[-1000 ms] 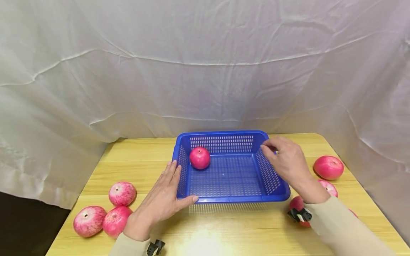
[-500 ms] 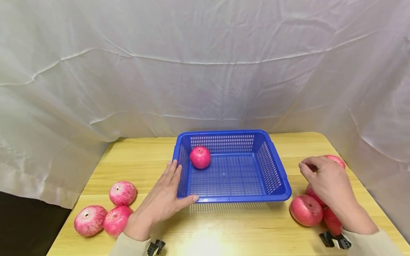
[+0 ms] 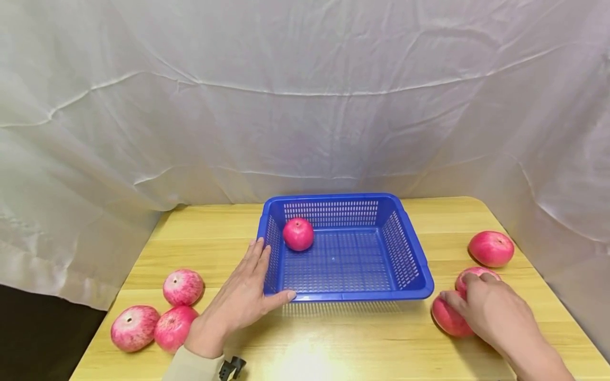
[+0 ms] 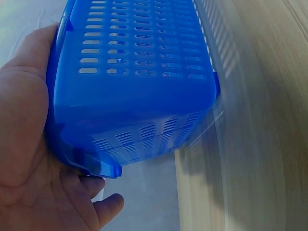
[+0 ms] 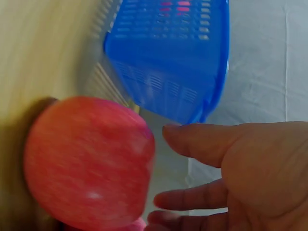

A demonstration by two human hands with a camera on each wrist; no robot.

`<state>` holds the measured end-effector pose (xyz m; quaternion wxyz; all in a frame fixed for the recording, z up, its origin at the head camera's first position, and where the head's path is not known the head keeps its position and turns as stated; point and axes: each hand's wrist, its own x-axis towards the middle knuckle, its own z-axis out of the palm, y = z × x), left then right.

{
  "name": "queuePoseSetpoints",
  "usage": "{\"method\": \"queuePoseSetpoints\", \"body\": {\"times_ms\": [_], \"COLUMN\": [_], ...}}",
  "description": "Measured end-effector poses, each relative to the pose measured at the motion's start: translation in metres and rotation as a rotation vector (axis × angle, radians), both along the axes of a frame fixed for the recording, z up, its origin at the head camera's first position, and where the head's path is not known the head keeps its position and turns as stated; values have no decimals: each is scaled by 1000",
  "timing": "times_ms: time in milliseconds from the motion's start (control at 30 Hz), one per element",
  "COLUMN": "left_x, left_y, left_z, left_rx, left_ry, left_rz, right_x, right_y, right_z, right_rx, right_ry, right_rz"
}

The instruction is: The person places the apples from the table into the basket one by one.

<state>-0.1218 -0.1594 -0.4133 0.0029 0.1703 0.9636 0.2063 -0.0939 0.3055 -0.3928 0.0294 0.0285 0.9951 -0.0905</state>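
A blue plastic basket stands on the table, holding one red apple. My left hand rests on its left rim near the front corner, fingers fairly straight along the side and the thumb over the front rim. On the right, my right hand hovers over a group of apples, palm down, with nothing in it. The right wrist view shows its thumb and fingers spread, the fingertips close beside a red apple. Behind them a paler apple is partly covered by the fingers.
Three apples lie together at the left, one of them a striped apple. Another red apple sits near the table's right edge. A pale cloth hangs behind the wooden table.
My right hand has moved from the basket's right rim to the right and nearer, down to the apples, and its fingers have spread. My left hand has stayed at the rim.
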Motion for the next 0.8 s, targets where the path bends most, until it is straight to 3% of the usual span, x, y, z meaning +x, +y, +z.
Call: {"method": "queuePoseSetpoints", "body": {"times_ms": [133,333,433,633,800], "left_x": [0,0,0,0,0], "left_y": [1,2,2,1,1], "left_z": [1,3,4,3,3], "left_rx": [-15,-43,-53,-46,-34], "left_ry": [3,17,21,30,34], "left_rz": [3,-4,-6,-9,-13], "right_x": [9,10,10,8,7], "right_y": [-1,-4,-7,-12,-16], "right_z": [-8,-16,-21,-27,-29], "right_rx": [18,46,57,44,44], "right_ry": [-3,-100,-107,-84,-36], "right_rz": [-14,-36,-28,33,35]}}
